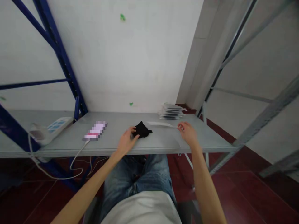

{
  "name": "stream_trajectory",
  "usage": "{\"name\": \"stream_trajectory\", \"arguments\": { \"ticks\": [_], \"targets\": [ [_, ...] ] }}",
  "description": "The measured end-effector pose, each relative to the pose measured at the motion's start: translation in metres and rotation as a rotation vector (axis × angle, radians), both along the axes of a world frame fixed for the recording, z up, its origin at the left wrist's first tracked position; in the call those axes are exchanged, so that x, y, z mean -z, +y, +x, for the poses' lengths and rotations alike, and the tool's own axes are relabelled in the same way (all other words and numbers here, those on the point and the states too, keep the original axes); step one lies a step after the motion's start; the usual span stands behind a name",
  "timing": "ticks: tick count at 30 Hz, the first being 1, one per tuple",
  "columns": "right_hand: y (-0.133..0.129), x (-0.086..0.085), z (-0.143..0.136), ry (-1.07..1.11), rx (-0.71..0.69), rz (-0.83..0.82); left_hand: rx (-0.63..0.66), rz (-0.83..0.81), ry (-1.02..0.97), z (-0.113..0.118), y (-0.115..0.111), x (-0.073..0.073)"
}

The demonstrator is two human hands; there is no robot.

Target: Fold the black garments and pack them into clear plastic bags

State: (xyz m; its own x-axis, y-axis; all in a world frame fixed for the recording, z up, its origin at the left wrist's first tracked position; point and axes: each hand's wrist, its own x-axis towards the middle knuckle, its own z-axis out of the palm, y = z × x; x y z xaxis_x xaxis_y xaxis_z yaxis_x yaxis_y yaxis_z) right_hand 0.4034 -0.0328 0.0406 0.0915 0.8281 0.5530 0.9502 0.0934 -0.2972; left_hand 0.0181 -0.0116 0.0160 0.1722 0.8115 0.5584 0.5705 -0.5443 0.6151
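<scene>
Across the table (207,133) at mid-frame, your right hand (188,133) pinches a white sheet (162,124), your left hand (126,140) touches black cloth (142,130), clamping unclear: seemingly positioning, next needing steadiness.

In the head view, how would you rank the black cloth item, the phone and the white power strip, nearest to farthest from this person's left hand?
1. Black cloth item: touching the left hand, on its right.
2. Phone: to the hand's left.
3. White power strip: farther left, past the phone.
</scene>
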Motion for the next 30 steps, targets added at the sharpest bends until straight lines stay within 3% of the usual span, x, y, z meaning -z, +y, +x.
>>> {"name": "stream_trajectory", "arguments": {
  "ticks": [5,8,11,14,16,20,23,26,28,30],
  "targets": [
    [-0.021,0.02,0.077,-0.03,0.385,-0.283,-0.048,0.074,0.244,0.008,-0.001,0.013],
    [-0.022,0.02,0.083,-0.022,0.389,-0.268,-0.045,0.06,0.235,0.009,0.007,0.012],
    [-0.012,0.008,0.052,0.007,0.196,-0.129,-0.005,0.049,0.177,0.016,0.019,0.011],
    [0.003,-0.002,0.0,0.059,-0.091,-0.074,0.068,0.005,0.082,0.035,0.032,0.009],
    [0.011,-0.002,-0.037,0.043,-0.203,-0.076,0.083,-0.065,-0.021,0.05,0.04,0.009],
    [0.018,0.011,-0.092,-0.033,-0.337,-0.112,-0.037,-0.231,-0.253,0.063,0.049,0.014],
    [0.02,0.02,-0.107,-0.08,-0.351,-0.153,-0.201,-0.196,-0.276,0.046,0.041,0.019],
    [0.02,0.023,-0.107,-0.084,-0.336,-0.178,-0.405,-0.001,-0.175,0.02,0.02,0.018],
    [0.02,0.023,-0.106,-0.074,-0.339,-0.184,-0.448,0.116,-0.086,0.009,0.006,0.011],
    [0.019,0.021,-0.107,-0.068,-0.345,-0.192,-0.395,0.176,0.017,0.006,-0.003,0.002]
  ]
}}
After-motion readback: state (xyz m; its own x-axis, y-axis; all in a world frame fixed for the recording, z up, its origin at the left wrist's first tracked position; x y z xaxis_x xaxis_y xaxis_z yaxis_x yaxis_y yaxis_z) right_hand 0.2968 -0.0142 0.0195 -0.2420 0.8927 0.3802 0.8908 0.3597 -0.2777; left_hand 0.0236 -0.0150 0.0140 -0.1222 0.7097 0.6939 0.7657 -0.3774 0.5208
